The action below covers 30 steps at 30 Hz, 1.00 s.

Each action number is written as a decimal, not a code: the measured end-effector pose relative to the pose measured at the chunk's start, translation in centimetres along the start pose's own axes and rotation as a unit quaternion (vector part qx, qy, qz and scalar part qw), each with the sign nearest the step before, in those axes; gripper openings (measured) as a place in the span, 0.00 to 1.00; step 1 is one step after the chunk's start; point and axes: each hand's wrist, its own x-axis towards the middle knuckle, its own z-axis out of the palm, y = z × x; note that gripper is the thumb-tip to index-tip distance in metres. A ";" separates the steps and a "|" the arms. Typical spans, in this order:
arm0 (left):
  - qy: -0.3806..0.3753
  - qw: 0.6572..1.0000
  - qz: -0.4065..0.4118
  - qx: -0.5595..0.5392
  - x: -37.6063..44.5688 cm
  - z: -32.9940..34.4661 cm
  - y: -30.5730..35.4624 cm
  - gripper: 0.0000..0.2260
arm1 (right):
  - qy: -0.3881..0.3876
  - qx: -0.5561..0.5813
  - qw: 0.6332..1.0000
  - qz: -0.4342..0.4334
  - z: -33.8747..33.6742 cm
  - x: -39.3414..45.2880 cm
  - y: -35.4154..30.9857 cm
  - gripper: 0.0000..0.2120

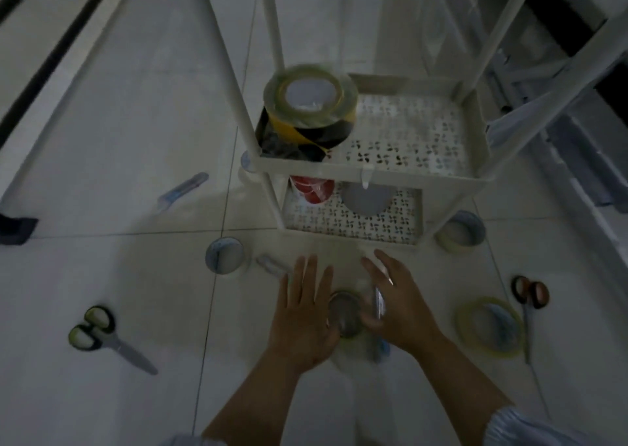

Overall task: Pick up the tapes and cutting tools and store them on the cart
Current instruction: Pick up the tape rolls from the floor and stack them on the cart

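Head view showed the left hand (304, 313) spread flat and the right hand (396, 304) loosely cupping a blurred clear tape roll (345, 313) between them above the floor; it could slip, short of the cart (475, 180) ahead

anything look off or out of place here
The tall tape stack on the cart's upper shelf looks precarious: a clear roll sits skewed atop the yellow-black roll, near the shelf corner. Scissors and a cutter lie scattered on the floor, not yet stored.
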 end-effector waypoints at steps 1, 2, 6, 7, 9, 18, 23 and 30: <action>-0.026 1.000 -0.010 0.007 -0.5 0.9 0.1 0.35 | -0.026 0.004 1.000 0.013 1.0 -0.6 0.4 0.41; -0.055 0.998 -0.021 0.016 -0.8 1.9 0.1 0.37 | -0.044 0.002 0.999 0.015 1.9 -1.1 0.9 0.41; -0.111 0.993 -0.049 -0.005 -1.7 5.5 0.2 0.44 | -0.098 0.003 0.995 0.033 5.4 -2.1 2.6 0.45; -0.121 0.991 -0.051 -0.018 -1.9 5.9 0.3 0.42 | -0.123 0.015 0.991 0.041 6.0 -2.3 2.9 0.47; -0.171 0.984 -0.047 0.011 -2.4 6.7 0.4 0.37 | -0.135 0.042 0.989 0.051 7.4 -2.5 3.7 0.48; -0.236 0.969 -0.040 -0.064 -3.0 6.7 0.8 0.34 | -0.064 0.168 0.982 0.054 7.9 -2.9 3.5 0.35; -0.109 0.988 -0.031 -0.107 -2.2 5.4 0.5 0.35 | -0.002 0.192 0.980 0.042 5.2 -1.8 2.0 0.34; 0.186 0.968 -0.028 -0.164 1.1 1.7 1.4 0.31 | 0.117 0.181 0.977 -0.005 0.6 0.8 -1.5 0.35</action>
